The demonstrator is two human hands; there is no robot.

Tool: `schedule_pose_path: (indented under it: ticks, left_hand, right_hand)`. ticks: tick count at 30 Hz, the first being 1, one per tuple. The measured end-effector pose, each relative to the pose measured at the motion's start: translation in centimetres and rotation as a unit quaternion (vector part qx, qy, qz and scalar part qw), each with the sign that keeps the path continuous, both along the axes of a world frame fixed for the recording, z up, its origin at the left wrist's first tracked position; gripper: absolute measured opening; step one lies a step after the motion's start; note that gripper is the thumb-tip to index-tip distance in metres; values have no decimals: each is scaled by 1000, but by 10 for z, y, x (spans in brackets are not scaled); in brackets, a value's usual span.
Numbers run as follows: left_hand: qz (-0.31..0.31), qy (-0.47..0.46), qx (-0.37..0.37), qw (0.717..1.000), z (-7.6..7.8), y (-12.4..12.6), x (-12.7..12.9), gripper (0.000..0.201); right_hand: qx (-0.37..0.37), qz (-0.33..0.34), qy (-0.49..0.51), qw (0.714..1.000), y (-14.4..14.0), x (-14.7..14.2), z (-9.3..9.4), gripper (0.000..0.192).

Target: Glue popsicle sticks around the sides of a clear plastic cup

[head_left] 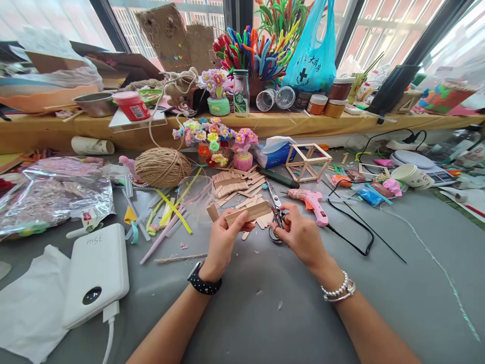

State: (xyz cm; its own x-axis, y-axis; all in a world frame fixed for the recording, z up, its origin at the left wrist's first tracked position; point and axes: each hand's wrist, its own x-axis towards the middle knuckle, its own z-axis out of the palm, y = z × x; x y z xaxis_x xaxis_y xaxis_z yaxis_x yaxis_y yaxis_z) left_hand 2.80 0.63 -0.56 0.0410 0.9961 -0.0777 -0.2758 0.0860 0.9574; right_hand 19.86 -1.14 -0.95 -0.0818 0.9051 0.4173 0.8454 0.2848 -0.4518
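Over the grey tabletop, left hand grips a flat panel of joined wooden craft sticks, right hand fingers closed in steel scissors handles; trimming step, blades likely need aligning.

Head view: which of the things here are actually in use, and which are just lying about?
In use: wooden sticks in left hand; scissors in right hand; loose stick pile.

Lying about: glue gun, twine ball, power bank, stick frame.
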Motion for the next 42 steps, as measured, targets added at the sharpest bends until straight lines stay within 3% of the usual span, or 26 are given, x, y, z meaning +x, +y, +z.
schedule_pose_path:
  ticks: [14, 21, 32, 37, 42]
  left_hand:
    - [-32, 54, -25, 998, 6, 1, -3, 23]
    - [-43, 117, 5, 992, 6, 3, -7, 26]
    - [-103, 136, -16, 985, 12, 8, -18, 25]
    - [-131, 143, -17, 981, 14, 9, -21, 26]
    - [-178, 105, -80, 975, 15, 12, -26, 25]
  right_hand:
    - [67, -11, -70, 995, 3, -2, -4, 15]
    - [57, 5, -89, 994, 2, -1, -5, 14]
    - [83, 46, -165, 982, 7, 15, -3, 17]
    - [58, 90, -163, 981, 8, 24, 2, 12]
    - [-2, 118, -125, 985, 7, 31, 7, 13]
